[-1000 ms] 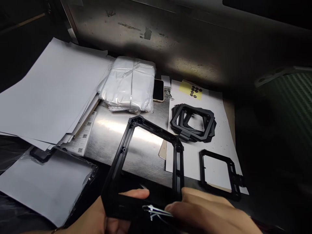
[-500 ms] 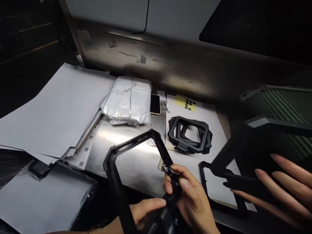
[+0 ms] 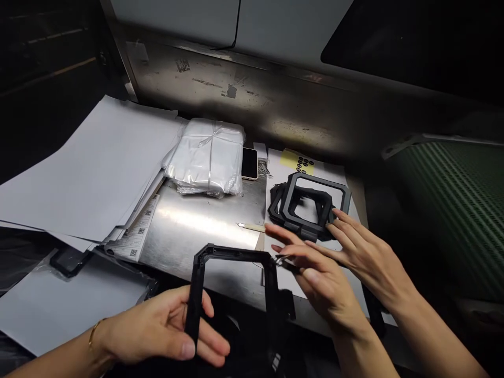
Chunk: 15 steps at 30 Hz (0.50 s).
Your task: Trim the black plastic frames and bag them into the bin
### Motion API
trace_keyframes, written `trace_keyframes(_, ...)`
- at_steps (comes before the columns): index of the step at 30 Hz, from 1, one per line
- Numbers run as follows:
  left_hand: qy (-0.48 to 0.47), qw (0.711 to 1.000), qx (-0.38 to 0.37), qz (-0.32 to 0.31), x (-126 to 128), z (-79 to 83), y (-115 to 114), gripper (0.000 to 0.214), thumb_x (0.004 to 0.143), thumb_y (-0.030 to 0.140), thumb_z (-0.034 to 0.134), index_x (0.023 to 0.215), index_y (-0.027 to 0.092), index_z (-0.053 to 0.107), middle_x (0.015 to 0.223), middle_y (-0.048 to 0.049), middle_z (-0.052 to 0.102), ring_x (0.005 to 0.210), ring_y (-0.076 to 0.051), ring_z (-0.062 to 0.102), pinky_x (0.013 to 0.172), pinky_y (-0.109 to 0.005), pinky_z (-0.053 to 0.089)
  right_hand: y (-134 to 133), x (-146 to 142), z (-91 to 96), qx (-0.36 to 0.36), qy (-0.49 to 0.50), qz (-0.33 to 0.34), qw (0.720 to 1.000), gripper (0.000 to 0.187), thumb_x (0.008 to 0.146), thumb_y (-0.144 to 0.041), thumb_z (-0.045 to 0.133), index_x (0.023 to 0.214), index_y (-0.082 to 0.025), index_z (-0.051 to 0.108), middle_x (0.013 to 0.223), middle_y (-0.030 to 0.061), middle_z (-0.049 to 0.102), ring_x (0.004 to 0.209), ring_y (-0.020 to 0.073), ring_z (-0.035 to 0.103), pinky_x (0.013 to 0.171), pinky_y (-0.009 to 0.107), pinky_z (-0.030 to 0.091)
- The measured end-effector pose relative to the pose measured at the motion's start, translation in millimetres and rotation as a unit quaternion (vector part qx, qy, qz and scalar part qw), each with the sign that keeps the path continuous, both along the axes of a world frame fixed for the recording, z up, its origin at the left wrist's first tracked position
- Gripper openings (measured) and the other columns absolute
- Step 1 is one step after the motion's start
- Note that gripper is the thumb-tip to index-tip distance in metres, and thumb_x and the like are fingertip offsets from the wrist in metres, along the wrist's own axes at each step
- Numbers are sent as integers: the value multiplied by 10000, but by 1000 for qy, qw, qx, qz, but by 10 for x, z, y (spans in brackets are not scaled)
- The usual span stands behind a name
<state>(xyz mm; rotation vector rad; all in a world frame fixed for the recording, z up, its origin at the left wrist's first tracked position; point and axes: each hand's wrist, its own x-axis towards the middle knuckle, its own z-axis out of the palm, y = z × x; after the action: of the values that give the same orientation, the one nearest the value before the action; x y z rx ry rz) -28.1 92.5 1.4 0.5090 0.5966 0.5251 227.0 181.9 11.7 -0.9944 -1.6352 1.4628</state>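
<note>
My left hand [image 3: 157,328] grips the side of a black plastic rectangular frame [image 3: 236,253] low in view, in front of the steel table edge. My right hand [image 3: 323,278] pinches a small metal clip [image 3: 282,260] at its fingertips, a little to the right of that frame. Another person's hand [image 3: 366,257] comes in from the lower right and rests its fingers against a stack of black frames [image 3: 309,207]. That stack lies on a white sheet [image 3: 352,210]. A further black frame [image 3: 372,310] lies mostly hidden under the hands and arms.
A brushed steel table [image 3: 205,231] holds a cream-handled pointed tool [image 3: 249,227], a phone [image 3: 249,163] and a plastic-wrapped white packet [image 3: 207,157]. Loose paper [image 3: 90,168], QR-code labels [image 3: 136,228] and a yellow sheet of black dots [image 3: 297,163] lie nearby.
A frame now sits on top of the stack, and the other person's hand has moved left to it. My hands have separated, with the black frame lower and the clip still in my right hand.
</note>
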Motion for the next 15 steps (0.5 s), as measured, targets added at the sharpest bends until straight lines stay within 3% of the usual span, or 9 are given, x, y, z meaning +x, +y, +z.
trace_keyframes(2, 32, 998, -4, 50, 60, -12, -69, 376, 707, 255, 628, 1019, 196, 428, 1084, -137, 617, 1028, -273, 548, 937, -482, 298, -78, 0, 18, 37, 25, -118, 992, 196, 777, -375, 500, 909, -275, 603, 1047, 28, 571, 987, 205, 524, 850, 352, 408)
trace_keyframes(4, 61, 992, -13, 108, 121, -36, -115, 389, 721, 289, 610, 1035, 209, 394, 1119, -127, 598, 1090, -261, 500, 970, -465, 276, -216, -43, 53, 44, -37, -154, 986, 188, 774, -333, 510, 929, -264, 591, 845, 14, 615, 755, 156, 589, 692, 283, 481)
trace_keyframes(8, 86, 974, -41, 208, 244, -78, -127, 387, 736, 302, 592, 1028, 231, 348, 1115, -98, 606, 1117, -218, 480, 976, -391, 319, -499, -213, 111, 53, -209, -71, 974, 220, 726, -238, 557, 941, -194, 567, 728, 7, 626, 641, 123, 579, 634, 237, 487)
trace_keyframes(15, 52, 964, -19, 260, 424, 54, -114, 378, 666, 291, 668, 959, 245, 434, 1053, -54, 647, 1047, -178, 542, 906, -292, 416, -643, -264, 227, 235, -229, 7, 945, 268, 751, -167, 500, 1010, -201, 437, 616, -38, 528, 451, 67, 471, 452, 161, 425)
